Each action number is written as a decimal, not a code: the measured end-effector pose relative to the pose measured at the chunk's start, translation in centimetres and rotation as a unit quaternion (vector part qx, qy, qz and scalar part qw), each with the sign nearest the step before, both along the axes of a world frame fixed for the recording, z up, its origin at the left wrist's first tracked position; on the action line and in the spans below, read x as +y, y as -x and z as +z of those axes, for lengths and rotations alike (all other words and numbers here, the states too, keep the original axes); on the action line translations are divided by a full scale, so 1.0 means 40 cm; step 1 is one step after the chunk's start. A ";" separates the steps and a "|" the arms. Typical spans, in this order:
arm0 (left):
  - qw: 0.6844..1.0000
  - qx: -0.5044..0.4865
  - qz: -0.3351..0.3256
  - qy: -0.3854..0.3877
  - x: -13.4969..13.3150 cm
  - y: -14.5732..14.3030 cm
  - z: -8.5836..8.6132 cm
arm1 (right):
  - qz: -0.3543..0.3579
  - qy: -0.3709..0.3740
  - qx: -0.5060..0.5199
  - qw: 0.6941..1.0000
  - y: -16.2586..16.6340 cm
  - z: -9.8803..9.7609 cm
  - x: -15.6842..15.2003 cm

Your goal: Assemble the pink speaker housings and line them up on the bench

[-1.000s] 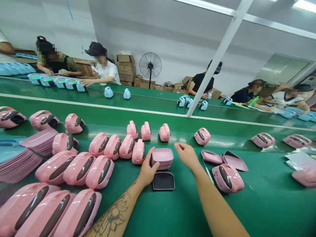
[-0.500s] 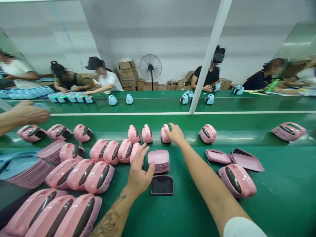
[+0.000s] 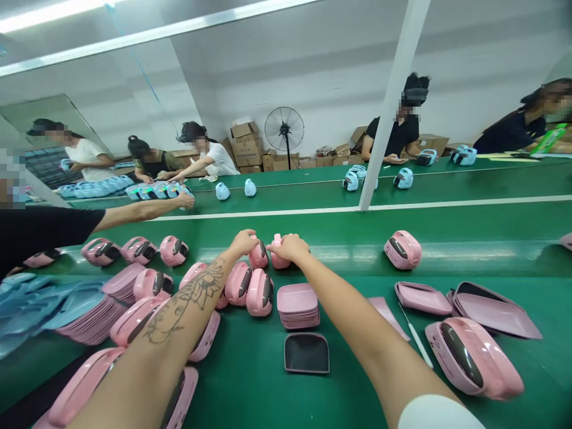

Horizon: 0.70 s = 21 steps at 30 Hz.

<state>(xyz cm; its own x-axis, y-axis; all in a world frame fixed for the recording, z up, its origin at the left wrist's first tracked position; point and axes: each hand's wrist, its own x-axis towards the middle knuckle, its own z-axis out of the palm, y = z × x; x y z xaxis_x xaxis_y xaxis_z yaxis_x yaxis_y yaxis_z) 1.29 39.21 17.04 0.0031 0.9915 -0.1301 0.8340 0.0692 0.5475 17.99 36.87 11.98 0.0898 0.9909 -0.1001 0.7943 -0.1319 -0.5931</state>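
Both of my arms stretch forward over the green worktop. My left hand (image 3: 243,243) is closed on the top of a glossy pink plastic housing (image 3: 259,256) with a dark window, standing on the far belt. Just right of it, my right hand (image 3: 291,246) grips a second pink housing of the same kind (image 3: 279,261); its fingers partly cover it. More pink housings (image 3: 260,293) stand in rows on my left, partly hidden by my left forearm. In front of me lie a stack of pink trays (image 3: 298,299) and a dark-lined tray (image 3: 306,354).
At right are a pink housing (image 3: 482,357), flat pink covers (image 3: 496,307) and a thin white-handled tool (image 3: 420,344). Blue and pink trays (image 3: 83,310) are stacked at left. A co-worker's arm (image 3: 143,213) reaches across from the left. A white post (image 3: 388,113) rises beyond the belt.
My left hand has moved forward from above the near housings to one on the belt. My right hand stays at its housing. The co-worker's arm reaches farther across. The view has shifted.
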 end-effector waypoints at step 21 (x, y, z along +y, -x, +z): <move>0.984 -0.148 -0.092 -0.039 -0.506 0.303 0.096 | 0.101 -0.009 0.269 0.958 -0.117 0.285 -0.564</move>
